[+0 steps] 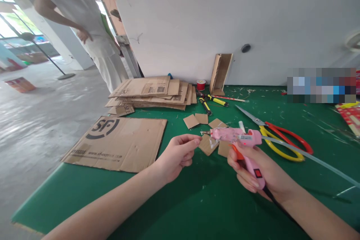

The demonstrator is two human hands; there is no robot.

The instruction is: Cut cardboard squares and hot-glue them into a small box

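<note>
Gripping one glue gun (236, 137), right hand (261, 174); five cardboard squares (208, 144).

Pink plastic glue gun (239, 137) in the right grip (261, 174); small brown cardboard squares (208, 145) on the green worktop (197, 202) between it and the left grip (177, 155); red-and-yellow-handled steel scissors (263, 124) right of both grips; large flat cardboard sheet (118, 142) left of both.
</note>
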